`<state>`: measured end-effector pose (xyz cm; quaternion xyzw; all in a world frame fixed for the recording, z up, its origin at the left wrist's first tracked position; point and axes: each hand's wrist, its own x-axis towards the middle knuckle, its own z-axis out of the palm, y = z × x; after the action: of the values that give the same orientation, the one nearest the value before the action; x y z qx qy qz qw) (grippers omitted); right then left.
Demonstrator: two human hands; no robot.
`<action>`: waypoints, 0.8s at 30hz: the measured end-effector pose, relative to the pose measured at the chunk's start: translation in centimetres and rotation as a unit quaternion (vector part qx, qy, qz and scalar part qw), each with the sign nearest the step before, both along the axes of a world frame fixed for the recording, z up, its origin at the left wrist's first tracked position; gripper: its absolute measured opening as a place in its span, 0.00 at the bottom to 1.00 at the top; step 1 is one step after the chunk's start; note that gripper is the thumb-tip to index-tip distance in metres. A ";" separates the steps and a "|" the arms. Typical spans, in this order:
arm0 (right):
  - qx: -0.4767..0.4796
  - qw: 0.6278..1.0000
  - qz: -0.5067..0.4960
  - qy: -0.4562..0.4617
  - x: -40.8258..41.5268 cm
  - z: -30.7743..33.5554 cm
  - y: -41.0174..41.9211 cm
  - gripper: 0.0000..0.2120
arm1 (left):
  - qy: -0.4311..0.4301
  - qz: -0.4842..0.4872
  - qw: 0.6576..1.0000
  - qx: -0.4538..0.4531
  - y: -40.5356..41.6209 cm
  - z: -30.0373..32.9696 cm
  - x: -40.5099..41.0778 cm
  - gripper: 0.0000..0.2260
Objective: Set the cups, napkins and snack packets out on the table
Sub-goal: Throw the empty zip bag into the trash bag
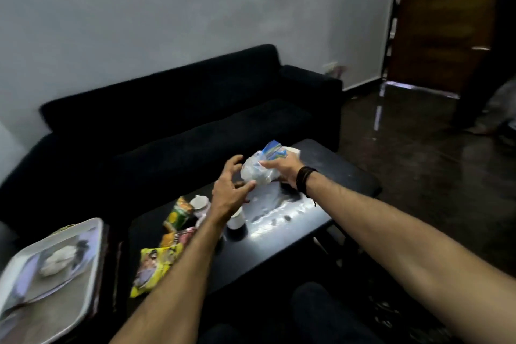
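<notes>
Two bare forearms reach from the bottom of the frame over a dark counter (pixel 346 176) cluttered with snacks and cups.

Right hand (pixel 283 169), a dark band at its wrist, has its fingers clamped on a clear plastic bag (pixel 258 170) with blue print, held above the far middle of the counter. Left hand (pixel 229 193) hovers just beside the bag at centre frame, fingers apart and curled, holding nothing. Below that hand stand two paper cups (pixel 236 220), one partly hidden by the wrist. Left of them lie a green-and-orange snack packet (pixel 178 213), a darker packet (pixel 176 236) and, nearest the counter's edge, a yellow packet (pixel 152 267). At lower left a pale tray (pixel 92 282) carries a crumpled white napkin (pixel 57 261). A black sofa (pixel 173 109) stands behind.
</notes>
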<state>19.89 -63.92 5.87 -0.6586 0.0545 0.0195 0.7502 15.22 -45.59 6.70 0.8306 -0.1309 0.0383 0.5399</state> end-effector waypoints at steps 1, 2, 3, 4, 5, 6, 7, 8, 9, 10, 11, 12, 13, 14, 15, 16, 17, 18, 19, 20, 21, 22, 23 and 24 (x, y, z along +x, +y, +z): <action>-0.014 1.000 -0.027 -0.001 -0.1 -0.4 -2.5 0.14 | 0.005 -0.006 1.000 -0.006 -1.1 -0.3 0.3 0.29; -0.026 0.998 -0.058 0.004 -0.5 -1.0 -5.5 0.14 | 0.011 -0.016 1.000 -0.003 -2.6 -0.9 0.7 0.30; -0.038 0.995 -0.087 0.009 -0.9 -1.8 -8.3 0.14 | 0.016 -0.030 0.999 0.012 -4.1 -1.6 1.0 0.29; -0.047 0.993 -0.107 0.019 -1.6 -2.4 -11.0 0.14 | 0.022 -0.051 0.998 0.032 -5.7 -2.4 1.1 0.28; -0.058 0.990 -0.123 0.031 -2.1 -3.8 -13.8 0.14 | 0.033 -0.072 0.995 0.053 -7.3 -3.3 1.1 0.26; -0.073 0.987 -0.135 0.051 -2.8 -5.2 -16.3 0.14 | 0.047 -0.094 0.992 0.067 -8.7 -4.2 1.0 0.25; -0.086 0.982 -0.154 0.072 -3.5 -6.9 -18.8 0.14 | 0.066 -0.118 0.987 0.083 -10.5 -5.4 0.9 0.24; -0.104 0.975 -0.173 0.096 -4.3 -8.6 -21.3 0.13 | 0.088 -0.138 0.982 0.097 -12.2 -6.7 0.8 0.23; -0.116 0.969 -0.189 0.113 -5.0 -10.7 -23.6 0.13 | 0.108 -0.160 0.974 0.117 -14.0 -7.9 0.6 0.23; -0.128 0.962 -0.196 0.142 -6.1 -12.5 -25.8 0.12 | 0.126 -0.183 0.966 0.130 -15.7 -9.3 0.5 0.22; -0.138 0.956 -0.192 0.172 -7.3 -14.0 -27.2 0.13 | 0.138 -0.206 0.958 0.142 -17.1 -10.5 0.2 0.21; -0.154 0.949 -0.183 0.203 -8.5 -15.8 -28.8 0.13 | 0.147 -0.232 0.949 0.155 -18.7 -12.0 -0.1 0.20; -0.178 0.943 -0.170 0.224 -9.6 -17.5 -30.2 0.15 | 0.154 -0.254 0.938 0.177 -20.1 -13.3 -0.4 0.20; -0.217 0.932 -0.153 0.247 -10.7 -18.9 -31.2 0.17 | 0.159 -0.273 0.927 0.199 -21.4 -14.7 -0.6 0.20; -0.264 0.916 -0.133 0.270 -11.6 -20.7 -32.1 0.18 | 0.167 -0.289 0.916 0.223 -22.5 -16.0 -0.8 0.22; -0.313 0.897 -0.108 0.294 -12.6 -22.1 -32.6 0.19 | 0.174 -0.300 0.907 0.241 -23.3 -17.2 -0.9 0.24; -0.359 0.874 -0.084 0.316 -13.4 -23.8 -32.9 0.19 | 0.187 -0.306 0.898 0.255 -24.1 -18.4 -1.0 0.27; -0.392 0.852 -0.066 0.340 -14.0 -25.3 -33.2 0.21 | 0.199 -0.309 0.892 0.262 -24.8 -19.8 -0.9 0.28; -0.418 0.834 -0.057 0.355 -14.6 -26.9 -33.2 0.23 | 0.209 -0.311 0.887 0.270 -25.4 -21.0 -1.0 0.28; -0.436 0.819 -0.051 0.369 -15.1 -28.6 -33.3 0.25 | 0.216 -0.313 0.882 0.277 -26.0 -22.0 -1.0 0.28; -0.455 0.807 -0.045 0.374 -15.6 -29.9 -33.2 0.26 | 0.220 -0.314 0.879 0.284 -26.4 -22.7 -1.2 0.27; -0.469 0.796 -0.035 0.381 -15.7 -31.3 -33.2 0.26 | 0.226 -0.316 0.876 0.286 -26.9 -23.5 -1.3 0.26; -0.476 0.790 -0.025 0.386 -15.7 -33.0 -33.3 0.26 | 0.232 -0.316 0.873 0.291 -27.4 -24.5 -1.1 0.25; -0.482 0.785 -0.019 0.387 -15.8 -34.1 -33.1 0.26 | 0.235 -0.316 0.871 0.294 -27.6 -25.1 -1.1 0.25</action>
<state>4.10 -97.03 -28.21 -0.8707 0.3549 0.2303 0.2509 14.14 -73.21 -18.44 0.8495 -0.2611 -0.3715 0.2686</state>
